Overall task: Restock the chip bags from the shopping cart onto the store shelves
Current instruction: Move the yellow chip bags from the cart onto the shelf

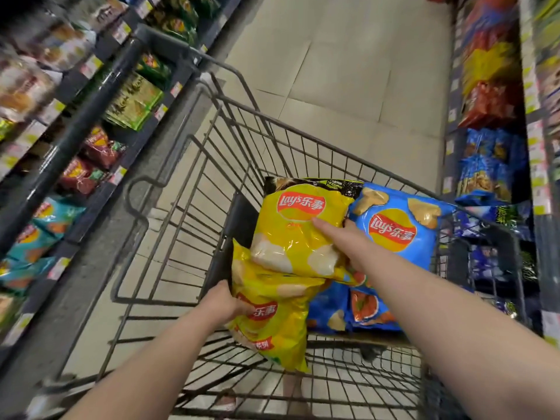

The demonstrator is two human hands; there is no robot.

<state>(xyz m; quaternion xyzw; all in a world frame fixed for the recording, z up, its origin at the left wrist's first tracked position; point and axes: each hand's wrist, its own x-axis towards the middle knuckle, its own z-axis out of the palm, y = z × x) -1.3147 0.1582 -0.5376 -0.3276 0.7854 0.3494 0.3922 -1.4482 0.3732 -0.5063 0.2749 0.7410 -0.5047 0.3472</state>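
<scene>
Biggest worry first: could easily lose one of these. Pinching the top yellow bag point(291, 241) by its right edge with the right hand point(345, 244), one digit laid straight across the front just under the logo, the rest tucked behind and out of sight. Slick foil, puffed with air, held at one edge only, so likely to swing or slide out on the lift. Same story with the left hand point(225, 301): curled round the left edge of the low yellow bag point(272, 334), bag hanging below and right of the grip inside the near end of the cart point(239, 216). Squeezing harder to compensate = crushed chips or a popped seam, so not much of a fix.

Also worth watching: blue bag point(394, 234) pressed right up against the far side of the right hand, leaning at the cart's right side. Could get dragged along and tipped out toward the right shelf point(544, 237). More blue bags point(330, 313) heaped under the right wrist, might shift too.

Looks-wise: both yellow bags glossy and bright, red-and-yellow Lay's roundel, pale chip pictures lower down, full and pillowy, no dents or tears showing. Top one tilted, overlapping and touching the low one. Both over the cart, not on any shelf yet. Left shelf point(75, 131) off beyond the left hand, blurred, stocked with teal, red and green bags; couldn't spot a yellow slot from here.
</scene>
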